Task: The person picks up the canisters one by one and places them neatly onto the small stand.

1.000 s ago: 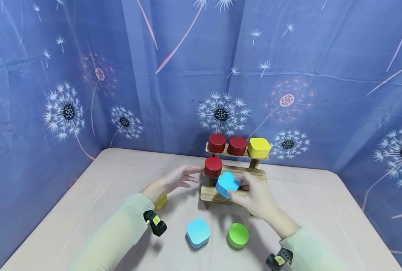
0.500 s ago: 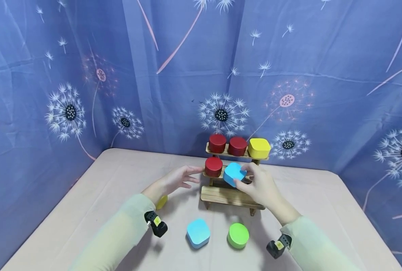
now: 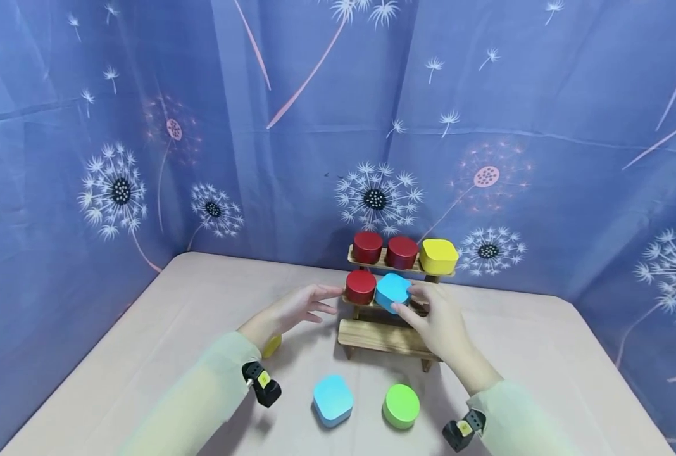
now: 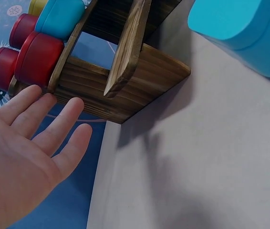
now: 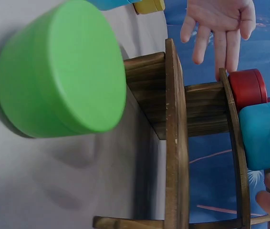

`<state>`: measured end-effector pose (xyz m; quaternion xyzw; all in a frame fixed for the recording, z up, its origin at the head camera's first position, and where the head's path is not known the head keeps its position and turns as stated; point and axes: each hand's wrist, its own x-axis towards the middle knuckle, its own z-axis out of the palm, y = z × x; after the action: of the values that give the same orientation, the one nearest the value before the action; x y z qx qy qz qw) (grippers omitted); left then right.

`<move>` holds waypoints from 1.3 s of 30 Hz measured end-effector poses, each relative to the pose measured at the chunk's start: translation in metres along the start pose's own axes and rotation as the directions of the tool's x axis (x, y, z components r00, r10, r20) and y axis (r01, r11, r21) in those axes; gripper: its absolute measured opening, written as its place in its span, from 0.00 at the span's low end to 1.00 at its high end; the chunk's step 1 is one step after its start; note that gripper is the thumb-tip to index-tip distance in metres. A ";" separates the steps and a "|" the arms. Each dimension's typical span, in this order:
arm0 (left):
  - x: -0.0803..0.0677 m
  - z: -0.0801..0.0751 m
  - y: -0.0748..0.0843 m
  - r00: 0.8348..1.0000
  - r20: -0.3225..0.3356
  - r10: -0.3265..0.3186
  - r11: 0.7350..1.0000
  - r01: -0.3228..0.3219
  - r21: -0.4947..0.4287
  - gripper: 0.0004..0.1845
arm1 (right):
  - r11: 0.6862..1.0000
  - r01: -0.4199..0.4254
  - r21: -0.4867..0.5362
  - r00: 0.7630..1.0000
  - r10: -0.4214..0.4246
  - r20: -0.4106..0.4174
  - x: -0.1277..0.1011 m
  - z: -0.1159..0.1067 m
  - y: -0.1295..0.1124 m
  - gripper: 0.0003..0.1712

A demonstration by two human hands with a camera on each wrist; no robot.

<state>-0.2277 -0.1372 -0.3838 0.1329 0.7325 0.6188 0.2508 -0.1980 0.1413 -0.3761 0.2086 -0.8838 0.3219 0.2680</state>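
My right hand (image 3: pixel 440 320) pinches a blue rounded-square tin (image 3: pixel 392 290) at its right side, thumb in front. The tin sits on the middle tier of a small three-tier wooden stand (image 3: pixel 380 335), beside a round red tin (image 3: pixel 361 287). In the right wrist view that blue tin (image 5: pixel 263 136) appears at the right, with only part of my fingers in frame. My left hand (image 3: pixel 295 310) is held out with fingers extended, its tips by the left end of the middle tier. In the left wrist view the palm of this hand (image 4: pixel 23 148) shows and holds nothing.
Two round red tins (image 3: pixel 367 247) and a yellow square tin (image 3: pixel 438 256) line the top tier. On the table stand another blue tin (image 3: pixel 333 400) and a round green tin (image 3: pixel 401 406). A yellow tin (image 3: pixel 272 346) is partly hidden behind my left wrist. Patterned blue cloth hangs behind.
My right hand has raised the blue tin from in front of the stand up and back onto the middle tier, right of the red tin. The left hand has barely moved.
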 end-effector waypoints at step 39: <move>-0.016 -0.024 0.010 0.981 -0.193 -0.008 0.996 0.024 0.081 0.29 | 0.974 -0.142 0.178 0.837 0.022 0.546 -0.009 0.079 -0.089 0.21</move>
<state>-0.2283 -0.1639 -0.3685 0.0769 0.7795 0.5957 0.1780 -0.1695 0.0265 -0.3920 0.2798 -0.8923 0.3530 -0.0298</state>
